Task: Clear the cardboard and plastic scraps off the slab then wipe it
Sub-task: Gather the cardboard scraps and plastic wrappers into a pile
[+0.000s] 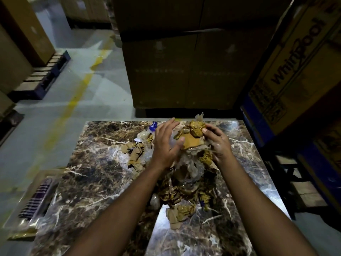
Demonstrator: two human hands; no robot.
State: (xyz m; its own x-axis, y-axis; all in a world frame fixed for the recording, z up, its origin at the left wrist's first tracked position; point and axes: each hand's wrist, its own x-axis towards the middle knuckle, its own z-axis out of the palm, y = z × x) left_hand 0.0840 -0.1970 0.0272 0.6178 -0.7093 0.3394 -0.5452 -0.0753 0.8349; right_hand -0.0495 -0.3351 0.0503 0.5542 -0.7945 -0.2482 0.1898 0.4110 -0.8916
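Two hands work over a heap of cardboard and plastic scraps [186, 174] lying along the middle of the marble slab [88, 174]. Right hand [218, 143] pinches a crumpled wad of brown tape and cardboard [195, 133] at the heap's far end; left hand [166, 145], fingers straight and released, presses against it. Stacked cartons [184, 71] stand beyond.

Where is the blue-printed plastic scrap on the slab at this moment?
In the head view, the blue-printed scrap lies near the far edge of the marble slab, just left of the left hand, beside the cardboard scraps.
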